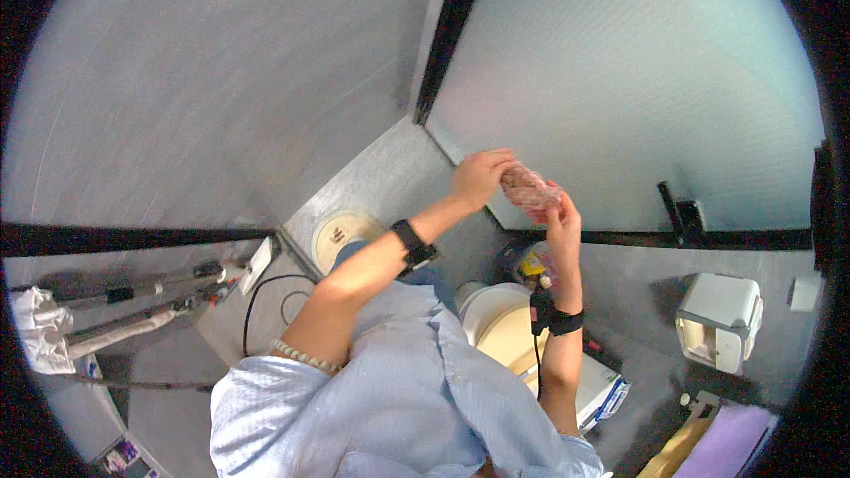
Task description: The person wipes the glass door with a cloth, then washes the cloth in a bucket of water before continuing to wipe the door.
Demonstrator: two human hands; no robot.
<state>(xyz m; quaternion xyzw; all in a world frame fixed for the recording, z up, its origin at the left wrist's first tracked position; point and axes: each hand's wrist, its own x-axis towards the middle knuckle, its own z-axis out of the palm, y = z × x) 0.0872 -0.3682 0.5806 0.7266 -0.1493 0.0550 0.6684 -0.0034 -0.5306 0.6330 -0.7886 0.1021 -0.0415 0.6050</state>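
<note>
Both my hands are raised in front of me with a crumpled pinkish cloth-like bundle [529, 188] stretched between them. My left hand [482, 175] is closed on its upper left end, fingers pointing right. At the lower right end, my right hand [558, 212] pinches the bundle between thumb and fingers. The bundle is mottled pink and brown; its exact kind cannot be made out. Behind it stands a frosted glass panel [620, 88] with a black handle [682, 212]. Each wrist wears a black strap with a small device.
Below my right arm is a toilet with a cream lid [509, 336], beside a bin with yellow items [536, 264]. A round pale disc [341, 235] lies near the left corner. Poles [150, 292] lean at left. On the right are a white paper holder [722, 319] and a purple towel [717, 447].
</note>
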